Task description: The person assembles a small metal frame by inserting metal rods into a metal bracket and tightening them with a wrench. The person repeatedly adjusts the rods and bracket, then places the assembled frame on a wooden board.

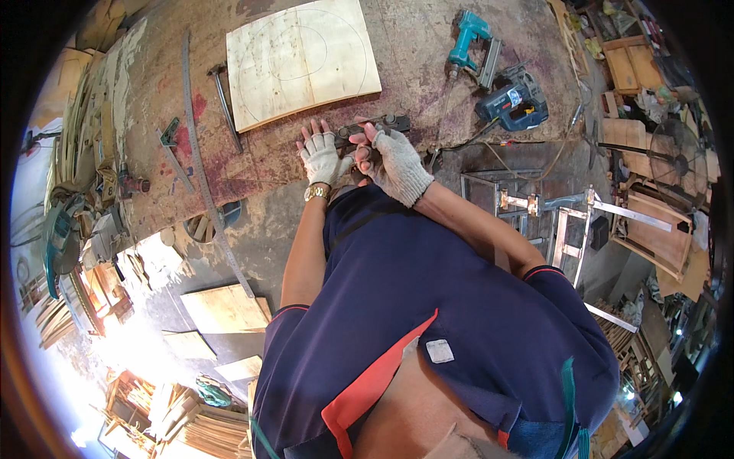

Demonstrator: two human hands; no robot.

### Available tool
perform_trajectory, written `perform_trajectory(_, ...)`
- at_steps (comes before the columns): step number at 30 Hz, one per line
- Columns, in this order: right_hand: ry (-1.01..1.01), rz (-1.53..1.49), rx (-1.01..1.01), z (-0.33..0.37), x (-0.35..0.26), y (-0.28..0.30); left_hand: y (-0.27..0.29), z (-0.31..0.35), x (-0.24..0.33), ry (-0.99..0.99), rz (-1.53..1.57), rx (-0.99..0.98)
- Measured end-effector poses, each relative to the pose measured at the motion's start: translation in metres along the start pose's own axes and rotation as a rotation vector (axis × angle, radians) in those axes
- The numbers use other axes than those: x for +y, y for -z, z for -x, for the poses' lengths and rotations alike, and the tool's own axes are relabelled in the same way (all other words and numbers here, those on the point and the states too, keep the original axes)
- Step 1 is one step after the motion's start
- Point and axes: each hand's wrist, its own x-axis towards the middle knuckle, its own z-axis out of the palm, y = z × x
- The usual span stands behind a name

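Observation:
My left hand, in a white fingerless glove with a gold-coloured watch at the wrist, lies at the workbench's near edge with its fingers stretched out. Close by on the right, my gloved right hand has its fingers curled together. Whatever they may pinch is too small to make out. Just beyond both hands lies a dark, narrow tool, partly covered by the right fingers; its kind is unclear. A pale plywood board with two drawn circles rests farther back on the workbench.
Left of the board are a hammer and a long metal ruler jutting past the edge. A teal nail gun and a blue jigsaw lie right. A metal frame and a fan stand on the right.

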Motion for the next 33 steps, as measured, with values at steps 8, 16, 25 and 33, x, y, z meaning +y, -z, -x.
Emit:
perform_trajectory(8,0.002,0.025,0.095,-0.004,-0.002,-0.02,0.009,-0.001,0.005,0.027,-0.031,-0.064)
perform_trajectory(16,0.006,0.063,0.078,-0.018,-0.016,-0.011,0.016,-0.001,0.011,0.032,0.014,-0.084)
perform_trajectory(25,-0.164,0.012,0.032,-0.022,-0.022,-0.004,0.014,0.002,0.016,0.041,0.0,-0.007)
perform_trajectory(33,-0.18,0.355,0.278,-0.034,-0.002,0.005,0.017,0.002,0.019,0.063,0.046,-0.002)
